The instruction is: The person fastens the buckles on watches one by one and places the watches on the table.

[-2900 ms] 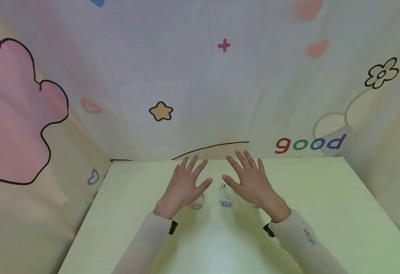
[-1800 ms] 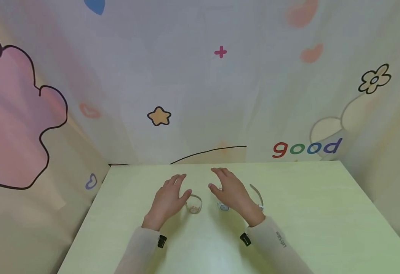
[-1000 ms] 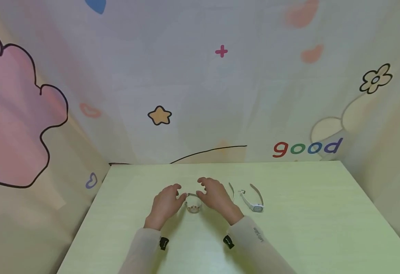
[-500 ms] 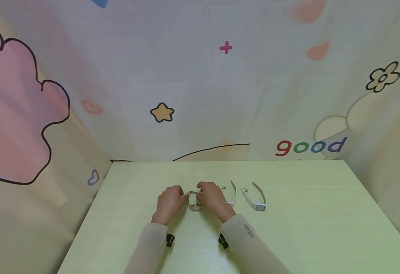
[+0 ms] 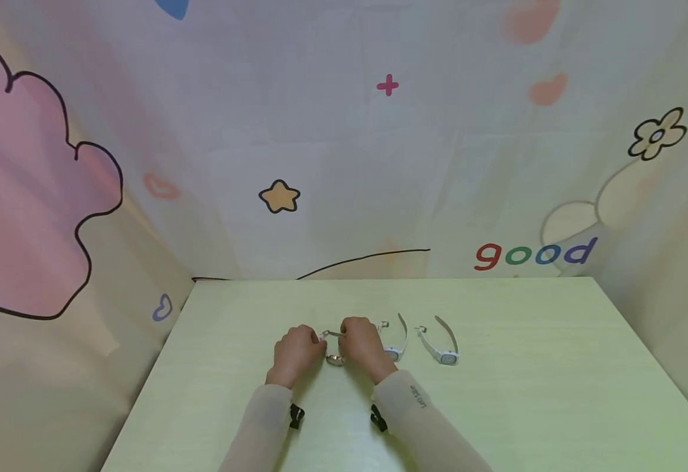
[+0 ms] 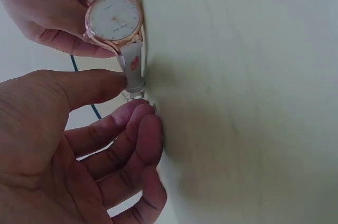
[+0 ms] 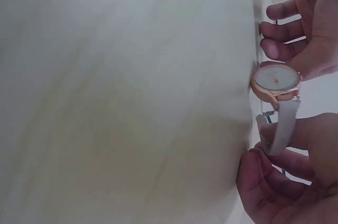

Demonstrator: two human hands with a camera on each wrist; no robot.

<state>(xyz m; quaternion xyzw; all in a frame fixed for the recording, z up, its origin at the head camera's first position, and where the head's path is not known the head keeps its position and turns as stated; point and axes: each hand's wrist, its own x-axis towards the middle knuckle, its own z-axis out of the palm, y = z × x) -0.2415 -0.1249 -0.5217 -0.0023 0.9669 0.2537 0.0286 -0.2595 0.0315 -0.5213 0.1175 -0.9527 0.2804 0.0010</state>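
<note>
A wristwatch (image 5: 335, 360) with a round pale dial, rose-gold case and white strap stands on its case near the table's middle, strap ends upward. My left hand (image 5: 297, 356) pinches one strap end, by the buckle (image 6: 135, 95), between thumb and fingertips. On the other side my right hand (image 5: 363, 347) holds the other strap end between thumb and curled fingers, which partly hide it. The dial (image 7: 275, 78) faces toward me, below both hands. The two strap ends are apart in the head view.
Right of my hands, a white watch (image 5: 394, 354) lies with its strap open, partly behind my right hand. Farther right lies another white watch (image 5: 448, 358), also unfastened. A printed cloth backdrop (image 5: 344, 164) rises behind the pale table (image 5: 527, 393).
My spread hands have come down and closer together, the right one moving left past the other watches. Both now grip the strap ends of the leftmost watch.
</note>
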